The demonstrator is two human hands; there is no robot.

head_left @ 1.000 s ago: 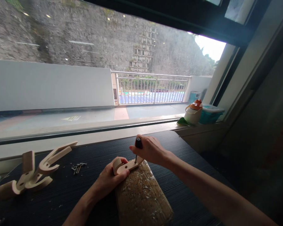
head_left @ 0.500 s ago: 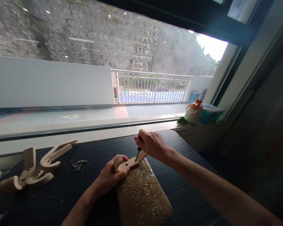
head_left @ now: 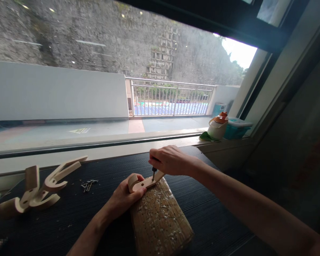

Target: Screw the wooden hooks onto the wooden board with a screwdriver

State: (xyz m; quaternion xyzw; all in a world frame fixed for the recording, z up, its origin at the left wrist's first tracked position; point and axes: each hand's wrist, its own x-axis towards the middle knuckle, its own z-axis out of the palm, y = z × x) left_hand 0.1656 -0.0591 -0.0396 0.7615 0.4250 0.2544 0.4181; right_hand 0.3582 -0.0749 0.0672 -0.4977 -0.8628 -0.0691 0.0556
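Note:
My left hand (head_left: 126, 195) is closed around the curved end of a pale wooden hook (head_left: 144, 185), pressing it onto a block wrapped in clear film (head_left: 162, 213). Many small holes dot the block's top. My right hand (head_left: 170, 160) is wrapped round the handle of a screwdriver (head_left: 153, 174). The screwdriver's shaft points down, and its tip meets a hole in the hook. Most of the handle is hidden in my fist. The far end of the hook passes under my right hand.
Several more wooden hooks (head_left: 39, 188) lie at the left of the black table (head_left: 96, 227). Beside them sits a small pile of screws (head_left: 89, 185). A white bottle with an orange top (head_left: 217, 127) and a teal box (head_left: 237, 128) stand on the windowsill.
My right hand has turned slightly and shifted a little left, with the screwdriver now more upright. My left hand still holds the hook on the block.

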